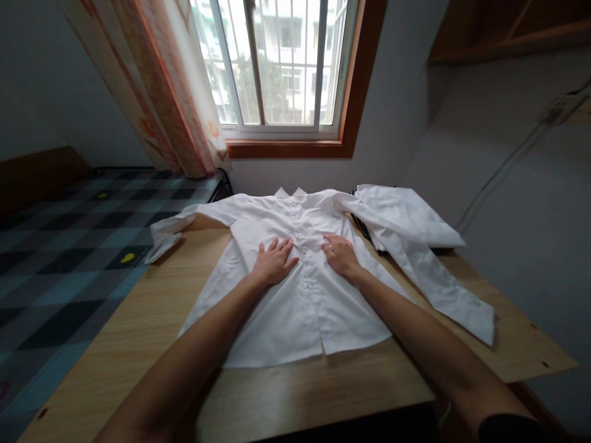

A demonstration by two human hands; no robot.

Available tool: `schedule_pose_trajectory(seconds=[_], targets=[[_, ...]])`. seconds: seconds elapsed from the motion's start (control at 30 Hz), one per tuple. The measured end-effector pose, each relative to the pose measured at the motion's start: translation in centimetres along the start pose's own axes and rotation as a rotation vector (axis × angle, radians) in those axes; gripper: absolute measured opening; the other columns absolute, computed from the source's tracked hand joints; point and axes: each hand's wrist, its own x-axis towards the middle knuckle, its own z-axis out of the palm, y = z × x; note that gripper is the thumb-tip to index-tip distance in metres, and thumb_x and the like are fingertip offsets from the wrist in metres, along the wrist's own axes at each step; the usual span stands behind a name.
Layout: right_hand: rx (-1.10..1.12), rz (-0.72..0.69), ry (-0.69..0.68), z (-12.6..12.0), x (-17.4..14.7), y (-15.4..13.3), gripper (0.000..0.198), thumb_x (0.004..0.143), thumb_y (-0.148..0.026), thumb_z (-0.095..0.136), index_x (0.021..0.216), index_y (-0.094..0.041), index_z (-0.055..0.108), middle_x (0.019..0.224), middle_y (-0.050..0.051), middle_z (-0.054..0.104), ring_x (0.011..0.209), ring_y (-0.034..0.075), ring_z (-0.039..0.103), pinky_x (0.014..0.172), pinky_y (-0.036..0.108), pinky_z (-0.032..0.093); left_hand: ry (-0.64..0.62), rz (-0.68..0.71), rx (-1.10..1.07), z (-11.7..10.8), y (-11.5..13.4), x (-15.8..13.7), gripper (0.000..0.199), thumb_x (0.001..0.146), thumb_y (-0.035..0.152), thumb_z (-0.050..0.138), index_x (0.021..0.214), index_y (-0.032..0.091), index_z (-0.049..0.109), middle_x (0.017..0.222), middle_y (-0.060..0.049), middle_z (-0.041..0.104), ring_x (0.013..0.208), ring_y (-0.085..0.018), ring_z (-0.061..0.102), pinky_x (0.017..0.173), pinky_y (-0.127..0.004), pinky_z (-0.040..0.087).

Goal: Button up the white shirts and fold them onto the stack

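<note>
A white button-up shirt (277, 320) lies spread front side up, its collar at the far end and its hem towards me. My left hand (276, 261) rests flat on the shirt's front, left of the button line, fingers spread and nothing held. On the other side of the buttons, my right hand (340, 255) touches the cloth with its fingers somewhat bent and partly apart; no held thing shows. One sleeve (170, 234) hangs over the left edge of the table. The other sleeve (443, 289) stretches out to the right, towards me.
Folded white cloth (406, 212) sits on something dark at the back right of the wooden table (369, 375). A bed with a checked cover (69, 264) adjoins on the left. Behind are a curtain (161, 80) and a barred window (290, 67). A cable (498, 163) runs down the right wall.
</note>
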Motion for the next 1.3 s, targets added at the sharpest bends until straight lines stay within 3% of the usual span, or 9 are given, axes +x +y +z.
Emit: schedule_pose_trajectory(seconds=[0.1,0.17,0.3,0.5,0.73,0.87,1.0,1.17,1.3], targets=[[0.074,-0.134,0.122,-1.9,-3.5,-1.7,0.027,0.090,-0.024,0.053,0.113,-0.017,0.064,0.118,0.011,0.064,0.112,0.024,0.055,0.098,0.039,0.039,0.164,0.000,-0.017,-0.8,1.0,-2.2,0.036,0.091,0.025,0.045,0.123,0.019,0.060,0.136,-0.012,0.055,0.125,-0.029,0.047,0.105,-0.047,0.033],[0.061,-0.257,0.115,-2.7,-6.3,-3.2,0.019,0.088,-0.028,0.058,0.102,-0.018,0.067,0.112,0.011,0.065,0.107,0.025,0.054,0.095,0.039,0.040,0.238,0.037,-0.040,-1.4,2.3,-4.1,0.026,0.087,0.019,0.048,0.105,0.018,0.066,0.117,-0.011,0.063,0.110,-0.026,0.053,0.097,-0.041,0.039],[-0.066,-0.304,0.021,-2.7,-9.7,-5.6,0.018,0.083,-0.035,0.065,0.085,-0.018,0.069,0.112,0.012,0.065,0.106,0.027,0.053,0.098,0.044,0.037,0.151,0.112,-0.118,-1.9,4.9,-6.7,0.014,0.083,0.024,0.058,0.088,0.020,0.070,0.096,-0.008,0.064,0.097,-0.025,0.054,0.088,-0.039,0.041],[-0.247,-0.200,-0.033,-2.0,-8.9,-7.0,0.015,0.079,-0.025,0.062,0.088,-0.016,0.070,0.108,0.015,0.065,0.105,0.031,0.053,0.101,0.052,0.030,0.075,-0.015,-0.187,-1.1,6.0,-6.2,0.013,0.081,0.026,0.062,0.084,0.020,0.073,0.092,-0.008,0.064,0.091,-0.024,0.056,0.086,-0.038,0.041],[-0.262,-0.163,-0.031,-1.8,-8.0,-7.4,0.016,0.081,-0.023,0.059,0.089,-0.013,0.070,0.098,0.017,0.066,0.096,0.031,0.055,0.100,0.058,0.028,0.074,-0.055,-0.196,-0.8,6.5,-5.9,0.015,0.083,0.023,0.060,0.082,0.021,0.074,0.088,-0.007,0.066,0.089,-0.024,0.056,0.082,-0.038,0.041],[0.004,-0.049,0.003,-1.4,-7.7,-6.0,0.010,0.080,-0.020,0.061,0.078,-0.018,0.070,0.095,0.009,0.068,0.093,0.025,0.057,0.093,0.043,0.038,0.080,-0.070,-0.254,-0.6,6.6,-6.0,0.014,0.082,0.020,0.059,0.079,0.020,0.073,0.087,-0.007,0.066,0.089,-0.023,0.057,0.081,-0.036,0.040],[0.323,0.105,0.072,-1.1,-7.6,-4.8,0.009,0.080,-0.022,0.065,0.076,-0.021,0.072,0.090,0.005,0.069,0.092,0.022,0.059,0.084,0.034,0.044,0.068,-0.123,-0.452,-0.5,6.1,-5.7,0.013,0.080,0.021,0.061,0.076,0.018,0.072,0.082,-0.005,0.065,0.082,-0.020,0.058,0.075,-0.031,0.041],[0.438,0.145,0.082,-1.0,-7.7,-5.0,0.008,0.079,-0.024,0.067,0.075,-0.022,0.075,0.085,0.004,0.069,0.088,0.021,0.061,0.081,0.033,0.044,0.062,-0.169,-0.738,-0.5,5.3,-5.1,0.011,0.073,0.021,0.063,0.065,0.015,0.068,0.067,-0.001,0.062,0.065,-0.014,0.055,0.063,-0.026,0.040],[0.464,0.141,0.094,-1.0,-7.9,-5.4,0.010,0.080,-0.024,0.067,0.076,-0.021,0.076,0.076,0.003,0.069,0.081,0.020,0.061,0.077,0.031,0.044,0.048,-0.190,-0.827,-0.4,5.1,-5.0,0.012,0.070,0.023,0.063,0.062,0.015,0.067,0.061,0.000,0.062,0.060,-0.013,0.053,0.059,-0.025,0.039]])
